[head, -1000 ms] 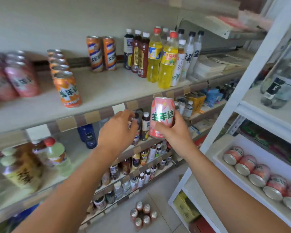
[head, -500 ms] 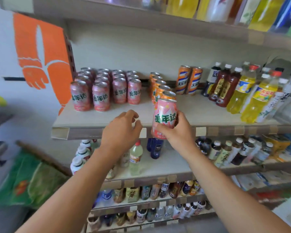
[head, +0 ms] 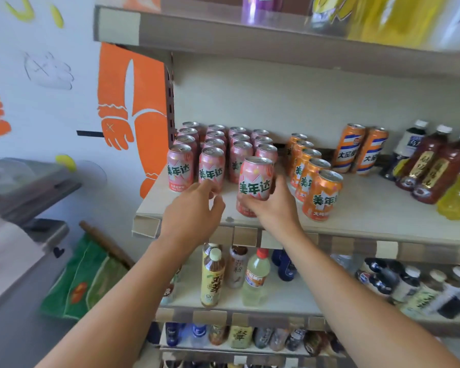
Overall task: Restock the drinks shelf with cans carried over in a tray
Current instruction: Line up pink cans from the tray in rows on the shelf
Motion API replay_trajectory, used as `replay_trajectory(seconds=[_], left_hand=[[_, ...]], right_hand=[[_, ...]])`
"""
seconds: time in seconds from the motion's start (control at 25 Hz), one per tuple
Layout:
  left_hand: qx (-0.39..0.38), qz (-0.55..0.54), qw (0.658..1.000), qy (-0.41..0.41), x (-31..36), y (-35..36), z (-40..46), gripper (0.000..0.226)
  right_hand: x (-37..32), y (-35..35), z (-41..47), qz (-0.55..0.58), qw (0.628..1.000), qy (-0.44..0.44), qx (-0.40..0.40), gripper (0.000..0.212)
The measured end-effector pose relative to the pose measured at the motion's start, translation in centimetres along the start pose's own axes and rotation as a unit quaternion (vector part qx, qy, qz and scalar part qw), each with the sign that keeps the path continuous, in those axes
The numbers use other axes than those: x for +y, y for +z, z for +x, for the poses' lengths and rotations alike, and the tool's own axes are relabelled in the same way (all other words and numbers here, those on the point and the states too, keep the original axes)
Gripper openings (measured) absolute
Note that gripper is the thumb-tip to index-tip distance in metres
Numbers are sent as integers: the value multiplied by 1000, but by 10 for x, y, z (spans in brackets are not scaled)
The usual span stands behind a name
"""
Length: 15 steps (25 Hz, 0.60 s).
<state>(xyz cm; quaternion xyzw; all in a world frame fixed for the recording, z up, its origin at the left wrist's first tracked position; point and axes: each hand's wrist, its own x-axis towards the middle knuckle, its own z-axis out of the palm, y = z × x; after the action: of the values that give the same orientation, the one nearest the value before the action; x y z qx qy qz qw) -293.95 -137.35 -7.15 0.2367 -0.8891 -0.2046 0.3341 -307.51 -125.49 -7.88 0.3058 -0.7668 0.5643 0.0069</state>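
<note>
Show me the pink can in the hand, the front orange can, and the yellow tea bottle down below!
pink can (head: 255, 179), head view, on its green label lettering.
front orange can (head: 320, 197), head view, on its label.
yellow tea bottle (head: 213, 282), head view, on its label.

- We see two bare forearms, each reaching in from a lower corner, with no sleeve showing on either one.
- Our left hand (head: 194, 208) wears no glove, ring or band that we can make out.
- Our right hand (head: 274, 205) is likewise bare, with no glove or ring on the parts that show.
- Both wrists are uncovered; we see no watch, strap or bracelet on them.
- We find no markings, tape or cables anywhere on the arms.
- The upper arms and the rest of the body lie outside the view, so we cannot tell what clothing is worn.
</note>
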Motion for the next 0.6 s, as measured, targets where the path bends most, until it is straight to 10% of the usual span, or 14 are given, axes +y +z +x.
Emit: replay_trajectory(seconds=[0.6], left_hand=[[-27,5,1000,-9,-21,29,50,23]], right_hand=[[39,53,78,-49,998,22,37,76]])
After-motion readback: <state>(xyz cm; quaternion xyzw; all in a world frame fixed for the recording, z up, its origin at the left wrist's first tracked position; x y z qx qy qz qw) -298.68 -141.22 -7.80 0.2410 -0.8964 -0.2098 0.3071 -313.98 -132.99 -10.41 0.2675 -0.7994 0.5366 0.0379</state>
